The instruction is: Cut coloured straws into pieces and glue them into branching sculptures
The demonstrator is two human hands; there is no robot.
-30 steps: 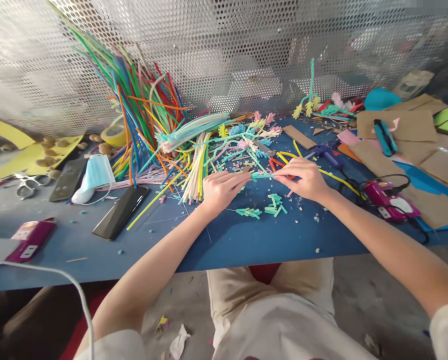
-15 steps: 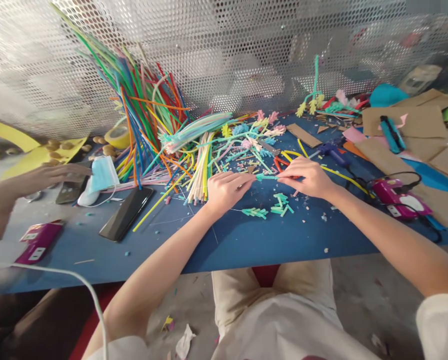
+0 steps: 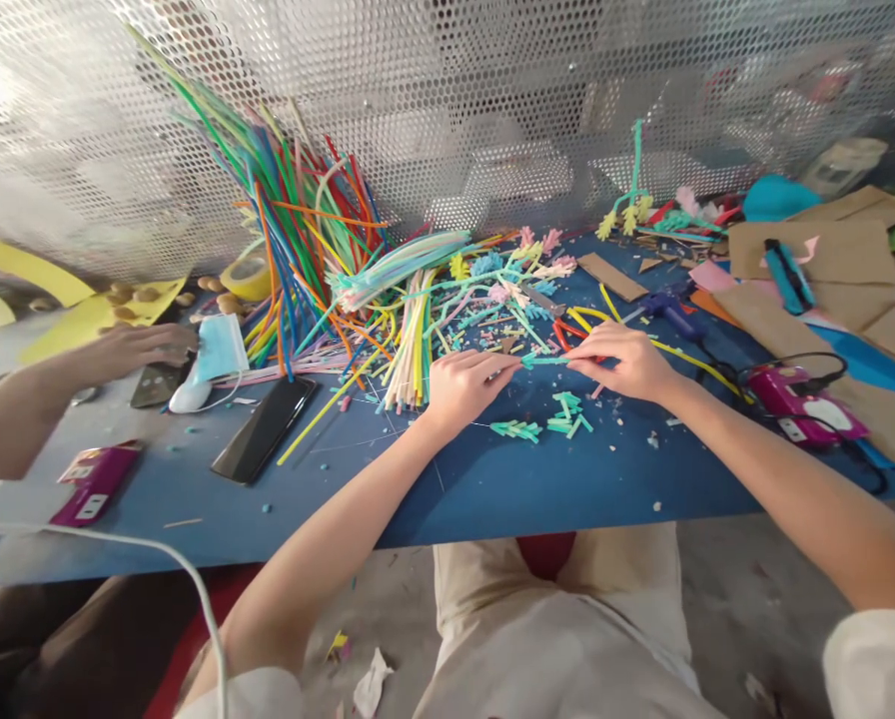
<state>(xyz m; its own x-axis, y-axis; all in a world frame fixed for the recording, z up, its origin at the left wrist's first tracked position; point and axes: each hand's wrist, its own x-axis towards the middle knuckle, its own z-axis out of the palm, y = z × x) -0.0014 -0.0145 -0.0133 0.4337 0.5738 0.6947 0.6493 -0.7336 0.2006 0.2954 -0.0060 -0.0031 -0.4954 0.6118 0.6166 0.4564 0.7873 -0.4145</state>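
My left hand (image 3: 460,384) and my right hand (image 3: 621,361) hold the two ends of a short teal foam stick piece (image 3: 544,359) just above the blue table (image 3: 492,479). Below the stick lie small heaps of cut teal stick pieces (image 3: 548,427). A big pile of long coloured foam sticks (image 3: 320,260) leans against the perforated metal screen behind my left hand. Finished pastel stick flowers (image 3: 514,265) lie beyond my hands.
A co-worker's hand (image 3: 137,350) rests at the left by a phone and a blue face mask (image 3: 215,352). A black phone (image 3: 264,429), a magenta box (image 3: 92,481), a magenta glue gun (image 3: 807,404), scissors handles, cardboard sheets (image 3: 814,250) and a tape roll (image 3: 247,278) lie around.
A co-worker's hand has come in from the left and reached the phone beside the face mask. My hands still hold the teal stick; the view shifted slightly.
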